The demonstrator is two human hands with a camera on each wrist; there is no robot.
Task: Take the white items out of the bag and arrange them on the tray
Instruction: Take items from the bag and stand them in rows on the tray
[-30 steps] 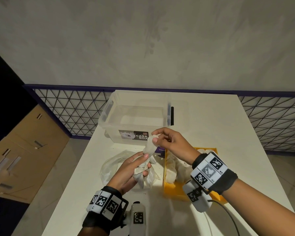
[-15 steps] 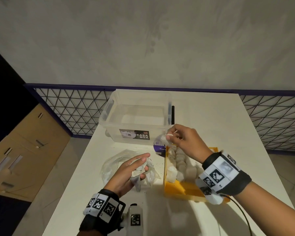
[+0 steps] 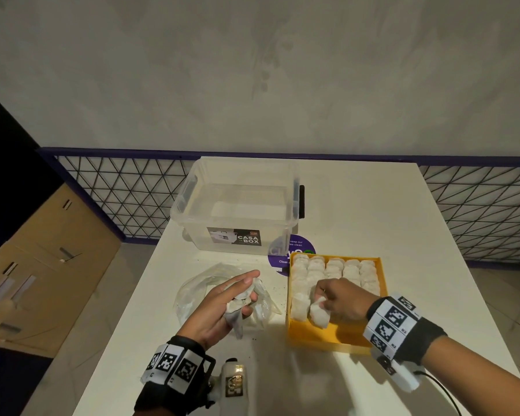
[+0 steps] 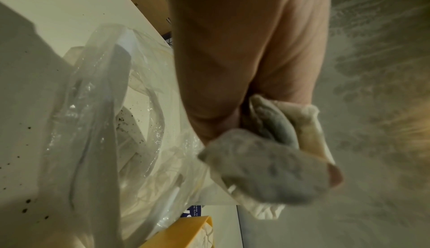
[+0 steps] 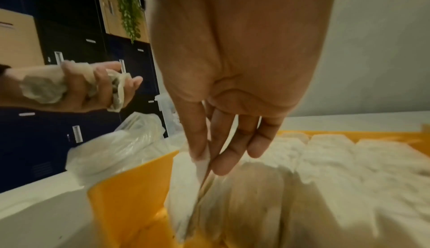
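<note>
A yellow tray sits right of centre, filled with rows of white pouches. My right hand reaches into the tray's near left part and pinches one white pouch, standing it beside the others; the right wrist view shows thumb and finger on that pouch. My left hand hovers over the clear plastic bag and grips a bunch of white pouches, seen close as crumpled pouches in the left wrist view.
A clear empty storage box stands behind the bag. A purple round sticker lies by the tray's far left corner. The white table ends at a wire fence at the back; dark crumbs dot it near the bag.
My right hand carried one white pouch from above the bag, right and down, into the tray's near left. The left hand stayed over the bag with its bunch.
</note>
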